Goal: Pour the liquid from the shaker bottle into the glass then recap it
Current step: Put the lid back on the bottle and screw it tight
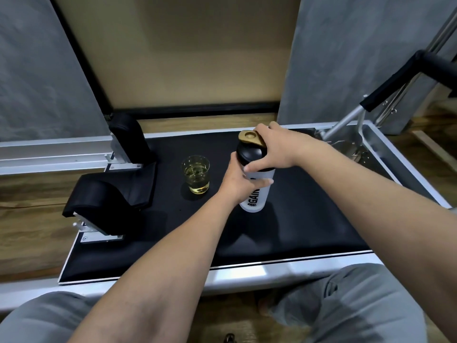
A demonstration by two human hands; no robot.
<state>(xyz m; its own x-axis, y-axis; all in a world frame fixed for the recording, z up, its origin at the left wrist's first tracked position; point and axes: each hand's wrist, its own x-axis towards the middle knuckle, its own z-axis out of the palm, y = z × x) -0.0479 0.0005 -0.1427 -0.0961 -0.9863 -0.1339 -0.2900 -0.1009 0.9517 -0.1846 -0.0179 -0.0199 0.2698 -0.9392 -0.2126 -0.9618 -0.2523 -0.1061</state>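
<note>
Recapping appears to be the step in hand, since the glass [195, 175] already holds pale yellow liquid and stands untouched on the black padded table [309, 219], just to the left of the shaker bottle [256, 191]. The bottle is kept upright on the table, and its frosted white body is gripped by the left hand [235, 184], fingers wrapped around it below the lid, presumably so that it cannot turn or tip. The black lid [249, 154] is clasped from above by the right hand [274, 149], thumb at the front and fingers over the far side, a hold that suits twisting it tight. The gold flip cap [249, 137] is seen on top of the lid, beside the right fingers; whether it is fully snapped down cannot be told. Black lettering runs along the bottle's side; only "GAIN" can be read, the rest being hidden by the left hand.
</note>
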